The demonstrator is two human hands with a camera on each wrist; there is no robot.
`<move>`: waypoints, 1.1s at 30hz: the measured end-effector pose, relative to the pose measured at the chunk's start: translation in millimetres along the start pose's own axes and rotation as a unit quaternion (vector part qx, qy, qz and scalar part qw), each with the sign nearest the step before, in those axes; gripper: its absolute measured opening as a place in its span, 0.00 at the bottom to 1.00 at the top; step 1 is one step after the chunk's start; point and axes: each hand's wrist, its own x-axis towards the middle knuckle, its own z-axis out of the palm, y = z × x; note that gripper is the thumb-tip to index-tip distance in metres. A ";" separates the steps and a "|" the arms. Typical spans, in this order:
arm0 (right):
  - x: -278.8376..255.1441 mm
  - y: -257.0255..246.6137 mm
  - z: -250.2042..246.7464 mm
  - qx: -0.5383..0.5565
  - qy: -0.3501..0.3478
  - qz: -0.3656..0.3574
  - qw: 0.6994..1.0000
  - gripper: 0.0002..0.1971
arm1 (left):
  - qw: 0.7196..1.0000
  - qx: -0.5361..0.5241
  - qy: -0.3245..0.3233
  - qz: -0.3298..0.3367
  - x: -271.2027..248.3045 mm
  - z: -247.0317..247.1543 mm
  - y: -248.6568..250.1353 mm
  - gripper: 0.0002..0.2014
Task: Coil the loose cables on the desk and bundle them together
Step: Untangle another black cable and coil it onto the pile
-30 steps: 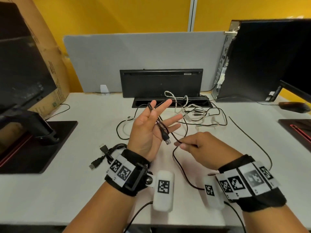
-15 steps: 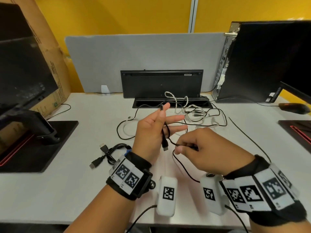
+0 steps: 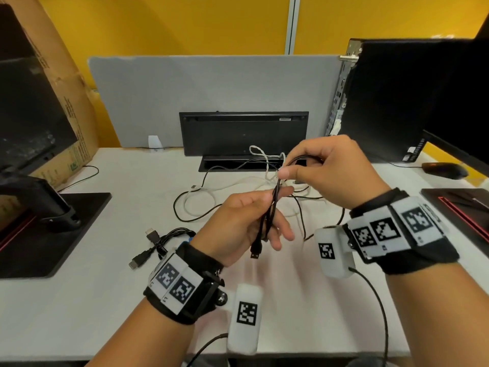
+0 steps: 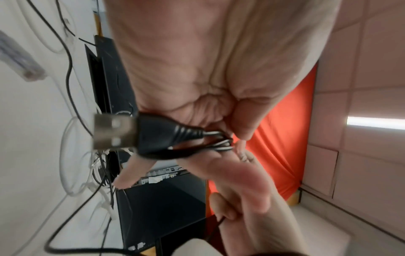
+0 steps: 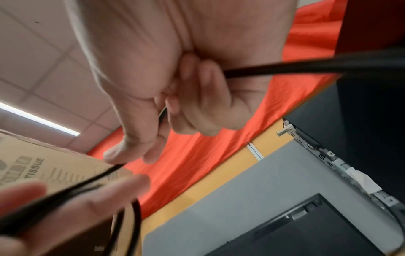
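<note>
A black USB cable (image 3: pixel 271 215) runs in a few strands through my left hand (image 3: pixel 267 207), which is raised above the desk. Its thumb presses the strands against the fingers. The USB plug (image 3: pixel 256 252) hangs below the palm and fills the left wrist view (image 4: pixel 114 131). My right hand (image 3: pixel 287 168) is higher and just beyond, pinching the same cable between thumb and forefinger. In the right wrist view the cable (image 5: pixel 285 69) also passes under the curled fingers. A tangle of white and black cables (image 3: pixel 232 186) lies on the desk behind.
A bundled black cable with HDMI plugs (image 3: pixel 164 239) lies left of my left wrist. An upright keyboard (image 3: pixel 243 133) stands at the back, a computer tower (image 3: pixel 383 102) and mouse (image 3: pixel 444 169) at right. A monitor base (image 3: pixel 53 229) and cardboard box (image 3: pixel 53 75) are at left.
My right hand has lifted from near the desk to above the left fingertips, carrying the cable up. The left hand's spread fingers have closed on the strands.
</note>
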 end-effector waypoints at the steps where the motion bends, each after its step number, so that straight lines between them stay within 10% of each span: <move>1: 1.4 1.9 1.7 0.003 0.004 0.004 1.000 0.05 | 1.000 -0.015 -0.001 0.000 -0.3 -0.5 -0.8 0.20; 9: -4.7 15.2 28.4 -0.071 -0.114 0.075 0.988 0.15 | 0.966 -0.251 -0.035 0.053 -3.5 -1.0 10.8 0.22; 17: -22.5 16.1 39.6 -0.087 -0.283 0.127 0.947 0.13 | 0.939 -0.305 0.098 0.128 -0.7 -11.9 21.0 0.24; 25: -34.6 -16.8 37.2 -0.127 -0.382 0.054 0.914 0.11 | 0.954 -0.168 0.196 0.152 3.8 -15.2 12.4 0.21; 33: -14.9 -32.8 7.1 -0.107 -0.251 -0.023 0.962 0.08 | 0.981 0.076 0.163 0.073 -1.9 -14.4 11.9 0.21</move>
